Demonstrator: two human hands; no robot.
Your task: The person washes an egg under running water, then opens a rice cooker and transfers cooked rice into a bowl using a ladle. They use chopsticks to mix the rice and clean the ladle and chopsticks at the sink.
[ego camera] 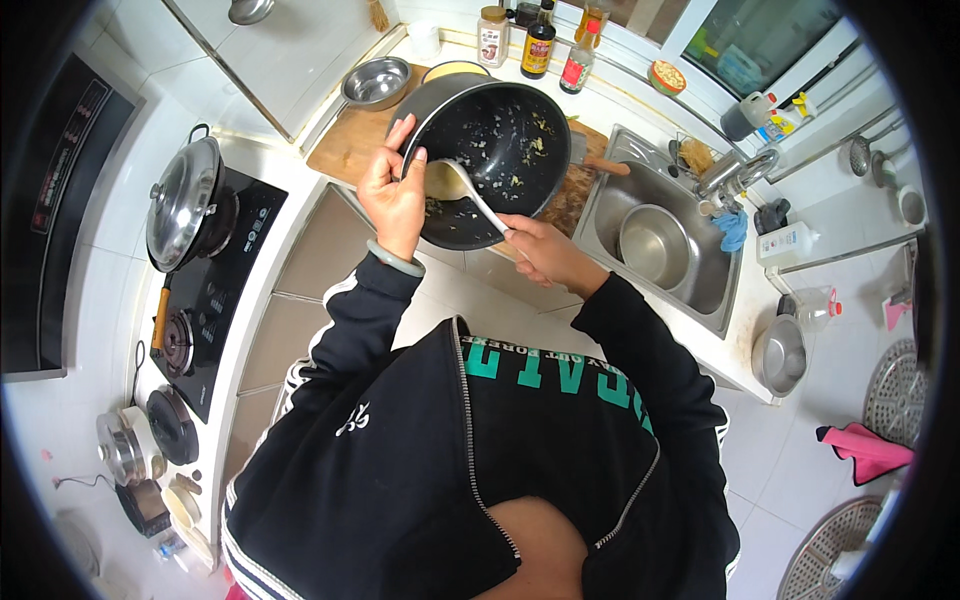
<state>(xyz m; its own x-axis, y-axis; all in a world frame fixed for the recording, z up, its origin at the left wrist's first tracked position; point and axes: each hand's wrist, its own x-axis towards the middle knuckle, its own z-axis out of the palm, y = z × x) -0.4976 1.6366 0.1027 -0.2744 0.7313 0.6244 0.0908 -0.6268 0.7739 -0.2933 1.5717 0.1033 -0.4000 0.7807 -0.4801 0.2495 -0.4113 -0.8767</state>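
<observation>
My left hand [395, 187] grips the near-left rim of a dark deep pot [517, 135], with the thumb inside the rim and the fingers outside. The pot is tilted so its mouth faces me. Bits of pale and yellowish chopped food cling to its inner wall. In my right hand [551, 251] is the handle of a light-coloured ladle [480, 201]. Its bowl, which has yellowish liquid or residue in it, lies inside the pot close to my left thumb. Behind the pot, a wooden cutting board [337, 146] is partly hidden.
A cleaver with a wooden handle [606, 165] lies right of the pot, beside a steel sink [705, 281] holding a metal basin [654, 246]. Sauce bottles [538, 45] and a steel bowl [376, 81] stand behind. On the left hob [247, 225] sits a lidded wok [184, 202].
</observation>
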